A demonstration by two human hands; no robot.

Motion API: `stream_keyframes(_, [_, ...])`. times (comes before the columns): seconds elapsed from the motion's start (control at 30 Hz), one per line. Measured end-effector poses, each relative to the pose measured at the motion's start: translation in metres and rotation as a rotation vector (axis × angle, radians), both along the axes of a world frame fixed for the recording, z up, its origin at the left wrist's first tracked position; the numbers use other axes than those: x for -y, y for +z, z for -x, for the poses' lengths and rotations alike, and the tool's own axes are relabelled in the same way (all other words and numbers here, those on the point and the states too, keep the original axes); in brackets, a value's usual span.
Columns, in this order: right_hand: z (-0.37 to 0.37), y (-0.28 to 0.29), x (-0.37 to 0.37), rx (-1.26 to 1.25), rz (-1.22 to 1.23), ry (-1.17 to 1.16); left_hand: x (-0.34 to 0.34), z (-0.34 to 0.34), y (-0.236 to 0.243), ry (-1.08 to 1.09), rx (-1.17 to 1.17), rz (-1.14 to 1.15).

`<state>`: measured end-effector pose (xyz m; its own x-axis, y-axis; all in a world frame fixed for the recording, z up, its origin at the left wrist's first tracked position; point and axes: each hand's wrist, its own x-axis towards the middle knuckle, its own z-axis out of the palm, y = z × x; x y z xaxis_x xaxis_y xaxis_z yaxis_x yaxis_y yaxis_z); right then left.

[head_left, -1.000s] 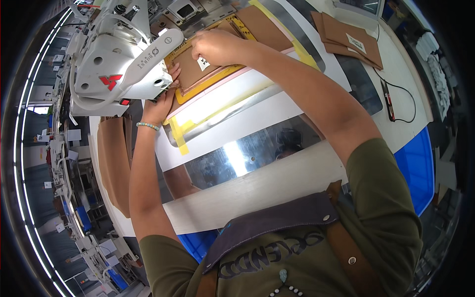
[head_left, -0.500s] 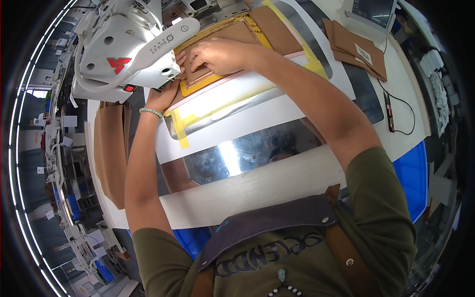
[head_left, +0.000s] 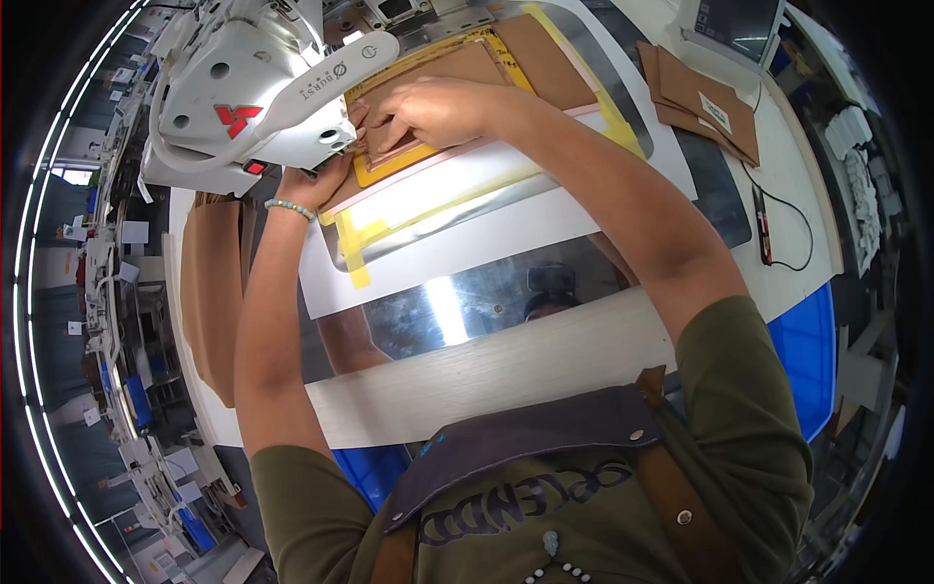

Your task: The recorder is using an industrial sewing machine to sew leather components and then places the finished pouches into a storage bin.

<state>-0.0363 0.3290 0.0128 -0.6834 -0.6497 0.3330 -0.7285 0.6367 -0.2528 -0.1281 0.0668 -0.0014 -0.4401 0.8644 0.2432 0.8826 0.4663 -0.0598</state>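
My left hand (head_left: pixel 327 175) reaches up beside the white machine (head_left: pixel 209 92), its fingertips on brown material at the left of a yellow frame (head_left: pixel 514 70) and partly hidden behind the machine. My right hand (head_left: pixel 428 115) rests over the brown piece (head_left: pixel 457 60) inside that frame, fingers bent and apart, touching it near its lower left. A larger brown sheet (head_left: pixel 559 78) lies beneath, on a taped white and pink layout (head_left: pixel 448 200) over white paper (head_left: pixel 662 185).
Brown pieces (head_left: pixel 681 83) with a label lie right, below a screen (head_left: pixel 730 24). A brown stack (head_left: pixel 209 292) stands left. A red-and-black tool (head_left: pixel 764 224) with a cord lies right. A metal plate (head_left: pixel 496 282) spans the front; blue bins (head_left: pixel 803 360) sit below the table edge.
My left hand and forearm have shifted upward. My right hand has moved slightly down with its fingers spreading on the brown piece, and the white label under it is now out of sight.
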Motion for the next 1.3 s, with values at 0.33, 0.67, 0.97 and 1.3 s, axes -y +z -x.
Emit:
stream_keyframes(0.33, [-0.001, 0.01, 0.003, 0.196, -0.108, -0.039, 0.038, 0.05, -0.035, 0.0, 0.338, -0.152])
stream_keyframes(0.67, [0.011, 0.007, 0.013, 0.211, -0.23, -0.12, 0.044, 0.074, -0.04, 0.024, 0.042, 0.187])
stream_keyframes(0.97, [0.011, 0.01, 0.017, 0.224, -0.214, -0.104, 0.017, 0.039, -0.01, -0.173, -0.097, 0.031])
stream_keyframes(1.3, [0.016, 0.0, 0.015, 0.199, -0.085, -0.059, 0.04, 0.058, -0.035, 0.054, 0.287, -0.143])
